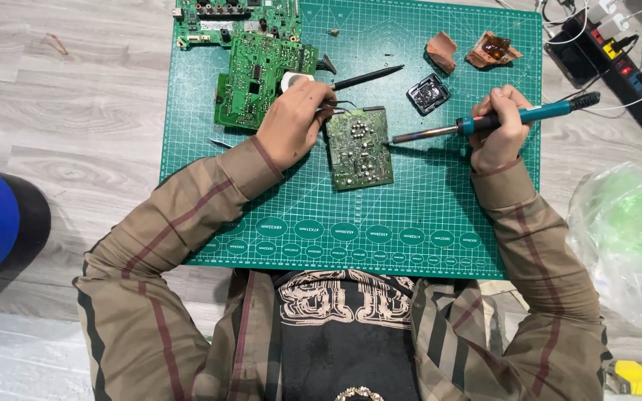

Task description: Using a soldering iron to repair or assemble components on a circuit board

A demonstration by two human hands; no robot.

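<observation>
A small green circuit board [360,148] lies near the middle of the green cutting mat [425,208]. My left hand [295,119] rests at the board's upper left edge and holds a black pointed tool [369,76] whose end sticks out to the upper right. My right hand [497,126] grips a teal-handled soldering iron [484,122]; its metal tip touches the board's right edge.
Two larger green circuit boards [258,74] lie at the mat's top left. A black tin [429,94], a brown sponge piece [441,50] and an amber lump on brown paper [493,49] sit at the top right. A power strip [618,67] lies right; a clear plastic bag [629,238] lower right.
</observation>
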